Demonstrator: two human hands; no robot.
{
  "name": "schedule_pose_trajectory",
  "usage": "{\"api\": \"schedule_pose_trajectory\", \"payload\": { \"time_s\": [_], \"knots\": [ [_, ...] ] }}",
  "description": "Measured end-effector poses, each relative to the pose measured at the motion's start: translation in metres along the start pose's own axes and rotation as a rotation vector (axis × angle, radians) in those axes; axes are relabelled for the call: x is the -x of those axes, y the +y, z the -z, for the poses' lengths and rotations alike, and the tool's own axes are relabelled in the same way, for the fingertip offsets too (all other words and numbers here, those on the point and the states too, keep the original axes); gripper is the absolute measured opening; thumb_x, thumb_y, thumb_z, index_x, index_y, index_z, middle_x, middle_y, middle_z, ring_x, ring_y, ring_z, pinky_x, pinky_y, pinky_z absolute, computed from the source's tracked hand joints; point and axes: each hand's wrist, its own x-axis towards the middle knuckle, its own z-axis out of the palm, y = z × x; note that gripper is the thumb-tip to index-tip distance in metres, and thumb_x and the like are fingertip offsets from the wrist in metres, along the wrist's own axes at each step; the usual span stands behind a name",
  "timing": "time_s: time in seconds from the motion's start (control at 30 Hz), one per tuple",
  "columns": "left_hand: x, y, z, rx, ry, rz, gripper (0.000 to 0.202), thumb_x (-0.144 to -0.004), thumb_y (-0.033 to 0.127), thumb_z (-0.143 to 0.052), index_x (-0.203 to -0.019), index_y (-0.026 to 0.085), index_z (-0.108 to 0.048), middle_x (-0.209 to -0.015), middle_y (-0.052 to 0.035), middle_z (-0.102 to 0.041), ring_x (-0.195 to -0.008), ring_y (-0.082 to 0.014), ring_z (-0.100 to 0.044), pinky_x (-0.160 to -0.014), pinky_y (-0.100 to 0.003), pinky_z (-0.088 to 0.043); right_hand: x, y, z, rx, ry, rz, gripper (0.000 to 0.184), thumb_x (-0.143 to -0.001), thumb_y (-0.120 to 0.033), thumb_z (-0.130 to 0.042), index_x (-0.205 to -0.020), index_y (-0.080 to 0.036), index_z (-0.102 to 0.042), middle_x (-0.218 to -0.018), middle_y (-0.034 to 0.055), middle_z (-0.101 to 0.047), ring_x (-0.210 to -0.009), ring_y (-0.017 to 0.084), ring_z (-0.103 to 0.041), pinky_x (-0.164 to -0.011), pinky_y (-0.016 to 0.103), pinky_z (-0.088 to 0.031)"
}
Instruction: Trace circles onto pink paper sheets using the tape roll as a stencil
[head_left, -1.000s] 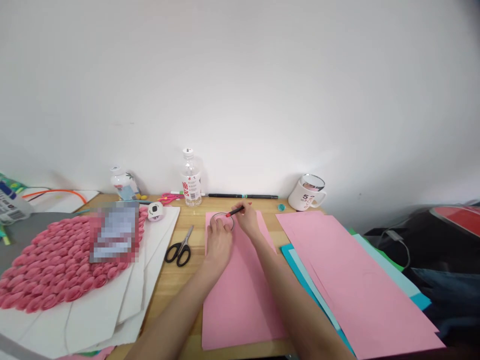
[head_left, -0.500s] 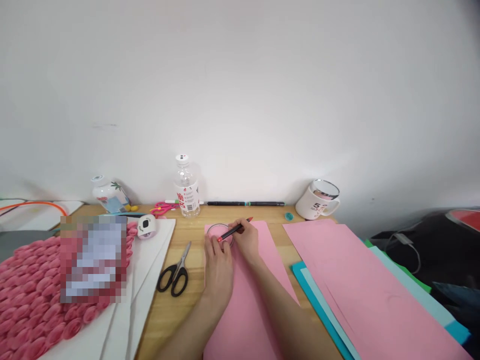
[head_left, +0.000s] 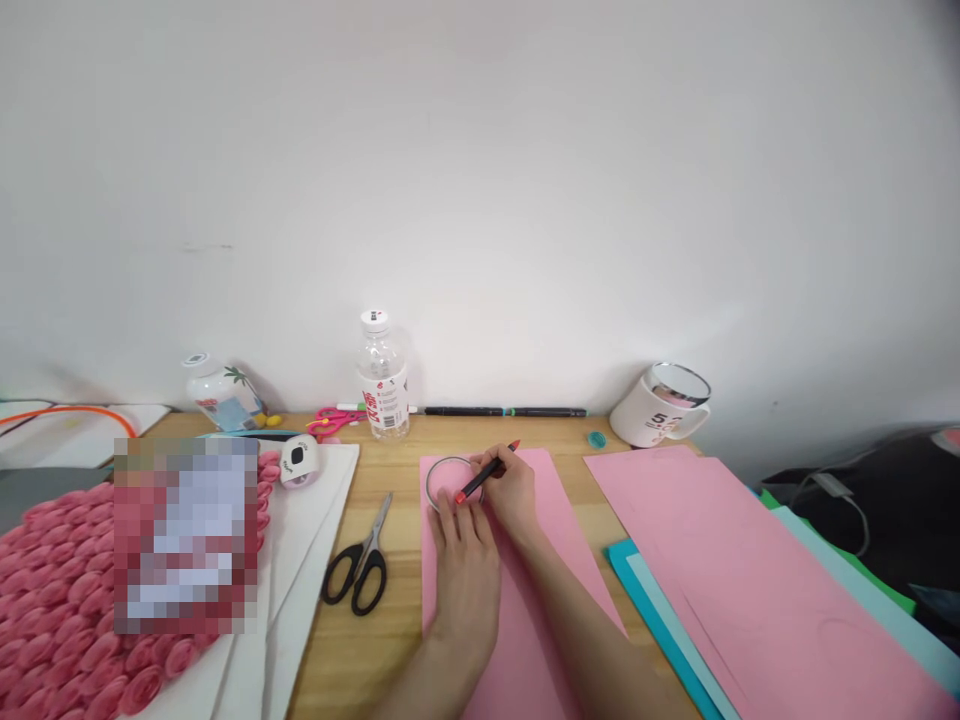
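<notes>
There were two hands, left hand (head_left: 466, 580) and right hand (head_left: 514, 492), one ring (head_left: 427, 484) and one red-tipped pen (head_left: 487, 475). Scissors came to two pairs, black scissors (head_left: 368, 553) and pink scissors (head_left: 346, 424); bottles to two, clear bottle (head_left: 385, 396) and white bottle (head_left: 223, 396). There was one mug (head_left: 649, 412) and one teal disc (head_left: 597, 439). Roses (head_left: 71, 595) were too many to count.

Light wood-grain bench (head_left: 405, 610) against wall. Directly on it: pink sheet (head_left: 521, 640) at center, black-handled scissors (head_left: 370, 547) just left. Along the back: white jar (head_left: 225, 398), pink scissors (head_left: 341, 420), clear bottle (head_left: 385, 400), black pens (head_left: 480, 411) in line, teal disc (head_left: 596, 440), white mug (head_left: 646, 412). White sheets (head_left: 319, 520) at left, colored paper stack (head_left: 720, 550) at right.
</notes>
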Motion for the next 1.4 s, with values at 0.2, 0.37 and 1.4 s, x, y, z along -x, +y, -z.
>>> {"api": "schedule_pose_trajectory", "payload": {
  "time_s": [0.2, 0.37, 1.4],
  "knots": [
    [0.000, -0.005, 0.004, 0.024, -0.007, -0.039, 0.046, -0.080, 0.008, -0.048, -0.125, 0.004, -0.060, -0.125, -0.0210, -0.060, -0.127, -0.0399, -0.046, -0.106, -0.059, -0.037, 0.001, 0.000, -0.001, -0.017, 0.009, -0.011, 0.012, -0.071, -0.027, -0.060, -0.064, -0.023, -0.051, -0.076, 0.0038, -0.073, -0.080, 0.023, -0.069, -0.070, 0.032, -0.051],
    [-0.002, -0.011, 0.011, 0.058, 0.031, 0.022, 0.044, -0.083, 0.004, -0.045, -0.123, 0.007, -0.061, -0.118, -0.0201, -0.063, -0.120, -0.0356, -0.053, -0.103, -0.062, -0.038, 0.000, 0.001, -0.002, -0.037, 0.000, -0.018, 0.012, -0.071, -0.027, -0.061, -0.065, -0.023, -0.052, -0.077, 0.0036, -0.072, -0.079, 0.023, -0.068, -0.070, 0.032, -0.050],
    [-0.037, -0.027, -0.016, 0.179, 0.171, -0.036, 0.042, -0.085, 0.002, -0.036, -0.122, 0.009, -0.056, -0.127, -0.0170, -0.054, -0.126, -0.0300, -0.044, -0.106, -0.054, -0.036, -0.009, -0.009, 0.004, -0.327, 0.245, -0.207, 0.045, -0.075, -0.059, -0.062, -0.079, -0.014, -0.067, -0.070, 0.0086, -0.070, -0.064, 0.022, -0.068, -0.065, 0.033, -0.053]
  ]
}}
